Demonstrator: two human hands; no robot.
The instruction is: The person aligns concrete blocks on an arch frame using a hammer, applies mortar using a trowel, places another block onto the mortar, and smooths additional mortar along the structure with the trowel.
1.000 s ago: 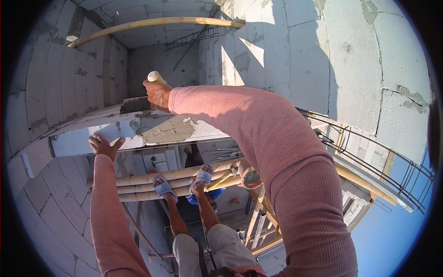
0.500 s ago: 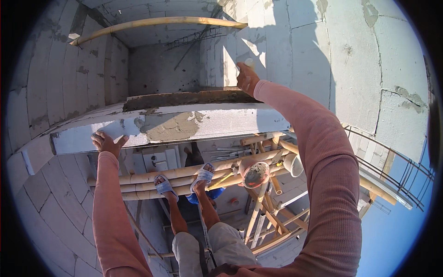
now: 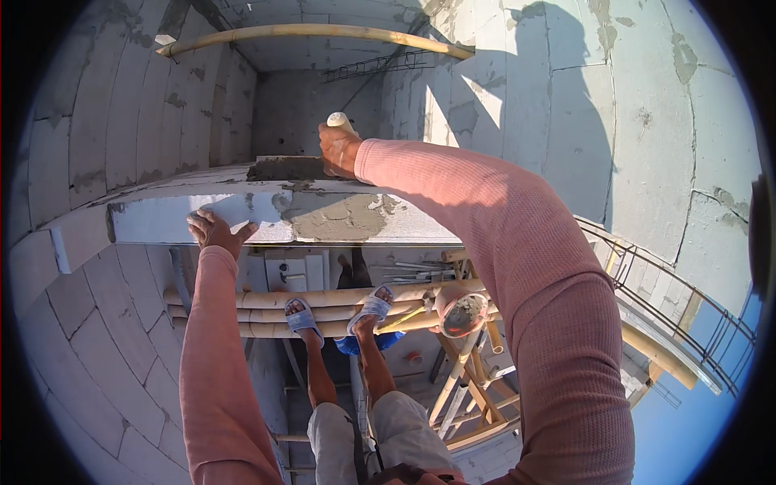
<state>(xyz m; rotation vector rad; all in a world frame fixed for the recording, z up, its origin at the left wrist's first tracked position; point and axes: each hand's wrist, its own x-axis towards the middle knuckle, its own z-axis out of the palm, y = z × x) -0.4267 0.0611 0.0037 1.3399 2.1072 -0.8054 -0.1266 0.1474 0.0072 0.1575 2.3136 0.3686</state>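
My left hand (image 3: 217, 231) rests with fingers spread on the left part of a long white block (image 3: 170, 214) in the wall. Grey mortar (image 3: 339, 217) is smeared across the middle of the block. Beyond it, a dark, rough strip (image 3: 283, 168) runs along the wall's far side and passes behind my right arm. My right hand (image 3: 340, 153) is closed around a tool with a pale, rounded handle (image 3: 342, 121). The tool's working end is hidden by my hand and forearm.
My sandalled feet stand on bamboo poles (image 3: 267, 315). A bucket of mortar (image 3: 465, 314) hangs or stands beside them at the right. Bamboo and timber scaffolding drops away below, with someone in blue underneath. A bamboo pole (image 3: 315, 31) spans the far room; steel rebar (image 3: 671, 311) juts out right.
My right hand has moved left along the wall with the pale-handled tool. My left hand keeps its place on the block. The whole view has shifted slightly.
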